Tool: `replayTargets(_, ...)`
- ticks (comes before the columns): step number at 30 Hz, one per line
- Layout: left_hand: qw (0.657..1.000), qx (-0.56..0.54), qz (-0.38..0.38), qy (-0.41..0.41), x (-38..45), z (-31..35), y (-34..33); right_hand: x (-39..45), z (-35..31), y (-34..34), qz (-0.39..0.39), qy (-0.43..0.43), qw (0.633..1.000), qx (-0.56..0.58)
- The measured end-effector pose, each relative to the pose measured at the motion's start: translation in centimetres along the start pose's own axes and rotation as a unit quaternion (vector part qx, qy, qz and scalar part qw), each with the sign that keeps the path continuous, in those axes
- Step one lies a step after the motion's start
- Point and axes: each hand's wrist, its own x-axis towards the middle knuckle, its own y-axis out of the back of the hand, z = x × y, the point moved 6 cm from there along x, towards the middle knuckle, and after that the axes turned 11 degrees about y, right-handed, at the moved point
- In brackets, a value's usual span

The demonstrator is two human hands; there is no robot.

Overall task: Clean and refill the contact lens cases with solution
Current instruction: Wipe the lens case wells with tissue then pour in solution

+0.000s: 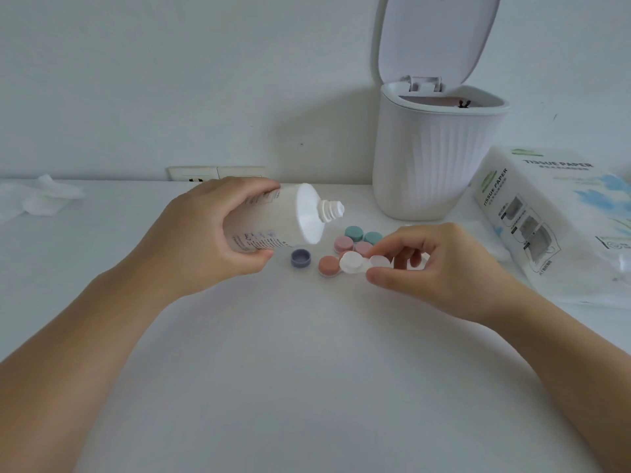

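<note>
In the head view, the left hand [218, 233] was wrapped around the body of a white solution bottle [273, 220], fingers curled over the top and thumb underneath, holding it tipped almost level with the uncapped threaded nozzle [331, 210] pointing right, above the cluster of cases. The bottle looked like thin, squeezable plastic, probably light and a little slippery where smooth, so a grip round the middle of the barrel, as here, should give the best control over how much comes out.

The right hand [420, 264] pinched a clear contact lens case [362, 262] by its right-hand well, thumb below and fingertips on top, with the open left well facing up just under and to the right of the nozzle. The case seemed small, stiff and very light, likely to tip or slide if pushed; holding one well while filling the other looked sensible.

Just behind it on the white table [307, 370] lay a salmon cap [328, 265], two pink caps [344, 243] and two teal caps [354, 233], close together. A purple cap [301, 258] sat upside down below the bottle. Both forearms reached in from the lower corners, wrists raised off the table.

Further back stood a small white bin [433, 165] with its lid up, a tissue paper pack [553, 213] at right, and a crumpled tissue [44, 196] at far left.
</note>
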Motion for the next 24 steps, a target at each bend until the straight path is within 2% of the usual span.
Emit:
replayTargets(6, 0.998, 0.041, 0.001, -0.043, -0.1, 0.4, -0.5, 0.0, 0.2, 0.1, 0.002, -0.011, 1.0, 0.002)
replayTargets(12, 0.989, 0.086, 0.054, -0.105, 0.0, 1.4, -0.3, 0.0, 0.5, 0.4, 0.008, -0.017, 1.0, -0.001)
replayTargets(24, 0.976, 0.1, 0.088, -0.174, -0.1, 2.6, -0.7, 0.1, 0.5, 0.0, -0.008, -0.014, 1.0, -0.019)
